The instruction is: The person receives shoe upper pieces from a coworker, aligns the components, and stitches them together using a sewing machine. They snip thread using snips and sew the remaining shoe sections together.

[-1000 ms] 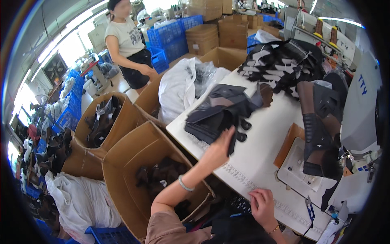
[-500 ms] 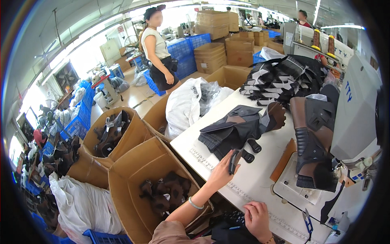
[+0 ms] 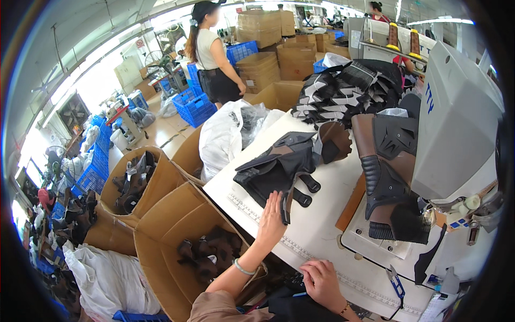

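Your left hand (image 3: 272, 217) touched the dark piece (image 3: 280, 170), left on the table (image 3: 316, 232) — couldn't tell if it gripped, same for your curled right hand (image 3: 322, 280). Shoving left could've dropped the piece boxward.

The limp, boot-shaped sheet-material piece (image 3: 292, 162) is black with brown panels; the flat surface (image 3: 322, 228) is white. The far layered heap (image 3: 348, 92) mixes black and pale grey.

Glowing tube lights (image 3: 441, 21); pale floor (image 3: 161, 129)
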`<state>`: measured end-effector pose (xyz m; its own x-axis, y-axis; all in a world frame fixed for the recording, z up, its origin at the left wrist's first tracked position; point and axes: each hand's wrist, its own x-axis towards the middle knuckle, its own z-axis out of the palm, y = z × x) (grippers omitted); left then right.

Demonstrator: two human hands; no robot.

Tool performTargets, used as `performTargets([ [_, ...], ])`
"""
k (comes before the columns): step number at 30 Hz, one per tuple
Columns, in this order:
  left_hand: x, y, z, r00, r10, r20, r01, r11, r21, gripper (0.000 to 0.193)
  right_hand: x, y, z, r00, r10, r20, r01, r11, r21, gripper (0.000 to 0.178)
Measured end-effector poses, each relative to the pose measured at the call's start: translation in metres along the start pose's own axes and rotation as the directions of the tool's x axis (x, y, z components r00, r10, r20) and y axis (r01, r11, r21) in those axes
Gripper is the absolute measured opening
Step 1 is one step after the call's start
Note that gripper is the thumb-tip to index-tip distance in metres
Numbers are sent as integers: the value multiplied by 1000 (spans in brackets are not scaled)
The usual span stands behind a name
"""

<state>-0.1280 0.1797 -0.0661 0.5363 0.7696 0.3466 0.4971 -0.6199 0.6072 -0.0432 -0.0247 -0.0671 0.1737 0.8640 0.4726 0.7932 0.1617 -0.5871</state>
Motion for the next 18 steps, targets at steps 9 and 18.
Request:
performTargets([
  [9,-7,0,4,971,-230,-70,232,973,16,69,6,-1,0,998,39,53,-38,999,-11,16],
  [18,-15,-22,10,905,-351,-242,361,933,-4,63,11,-1,3,997,61,46,-59,997,-42,14],
])
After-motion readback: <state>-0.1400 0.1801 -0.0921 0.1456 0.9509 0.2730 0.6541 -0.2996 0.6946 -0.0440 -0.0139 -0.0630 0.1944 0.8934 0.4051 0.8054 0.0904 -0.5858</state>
